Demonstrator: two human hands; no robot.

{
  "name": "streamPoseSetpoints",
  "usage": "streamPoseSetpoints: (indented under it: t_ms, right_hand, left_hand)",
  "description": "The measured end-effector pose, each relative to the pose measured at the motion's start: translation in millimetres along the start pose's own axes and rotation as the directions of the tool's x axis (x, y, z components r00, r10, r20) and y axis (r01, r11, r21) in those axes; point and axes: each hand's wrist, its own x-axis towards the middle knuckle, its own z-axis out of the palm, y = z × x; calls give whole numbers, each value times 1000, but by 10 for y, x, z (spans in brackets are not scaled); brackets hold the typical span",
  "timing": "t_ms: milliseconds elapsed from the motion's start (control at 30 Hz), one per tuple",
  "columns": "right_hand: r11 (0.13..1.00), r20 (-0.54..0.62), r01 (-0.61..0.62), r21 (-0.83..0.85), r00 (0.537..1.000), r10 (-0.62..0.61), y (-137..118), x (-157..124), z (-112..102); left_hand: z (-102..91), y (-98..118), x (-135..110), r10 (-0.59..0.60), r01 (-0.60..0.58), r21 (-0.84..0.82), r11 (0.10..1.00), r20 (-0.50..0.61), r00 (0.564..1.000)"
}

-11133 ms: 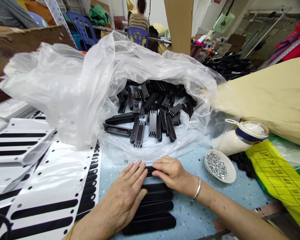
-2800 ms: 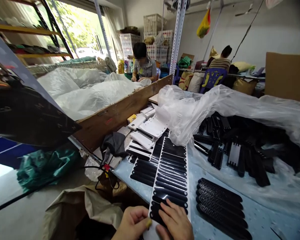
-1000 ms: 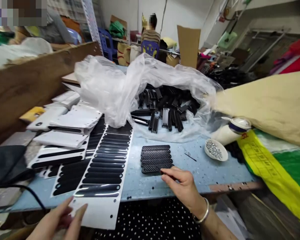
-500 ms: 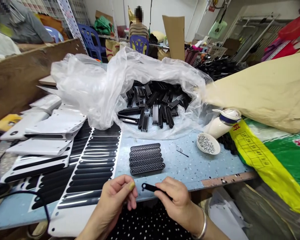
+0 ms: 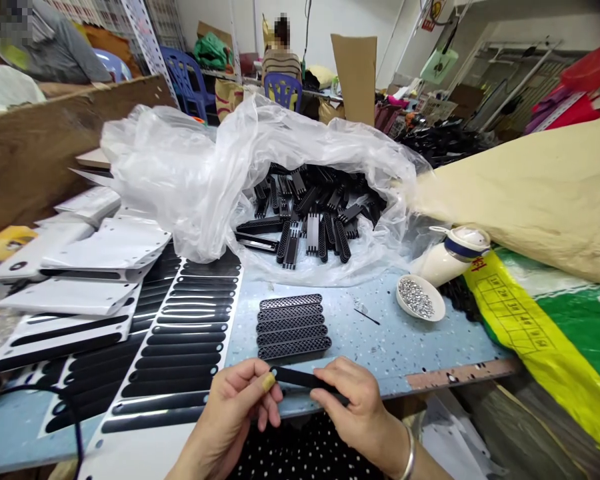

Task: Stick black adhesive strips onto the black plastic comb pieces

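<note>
A narrow black strip (image 5: 300, 378) with a small hole near its rounded left end spans the space between my hands. My right hand (image 5: 353, 393) is closed round its right end, thumb below and fingers above. At the other end, my left hand (image 5: 245, 393) is closed in a pinch, thumb and forefinger on the strip's tip; whether something small is also between them is hidden. Just beyond, black lattice-patterned bars (image 5: 293, 327) lie side by side in a block. To the left lie white sheets (image 5: 177, 333) bearing rows of similar black strips.
A clear plastic bag (image 5: 195, 180) spills many black bars (image 5: 313, 233) at the back. On the right are a white bowl (image 5: 433, 313) of small metal pieces, a cream bottle (image 5: 443, 257) and a yellow-green sack (image 5: 525, 320). A thin black stick (image 5: 367, 316) lies on the blue table.
The strip's left end has come to my left fingertips, closing the gap between them. My right hand still grips the strip. The whole view has shifted slightly.
</note>
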Motion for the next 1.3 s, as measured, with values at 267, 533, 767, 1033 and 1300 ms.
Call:
streamPoseSetpoints:
  t_ms: [267,533,767,1033,1300]
  right_hand:
    - [1000,-53,1,25,999,0,18,69,-193]
    - [996,-90,-59,64,994,65,271,231,-250]
    - [997,4,-48,59,999,48,225,178,-177]
    - [987,65,114,-112,992,-107,180,141,-215]
    - [980,140,177,-86,976,-164,88,264,-75]
  left_hand:
    - [-255,-97,1,194,-124,367,922,-161,968]
    - [-350,33,108,644,-280,822,495,-131,754]
    - [-297,-8,147,735,-404,864,302,59,676]
    - [-375,-57,16,725,-433,844,317,79,685]
    - [-383,-95,54,692,-481,791,377,105,714]
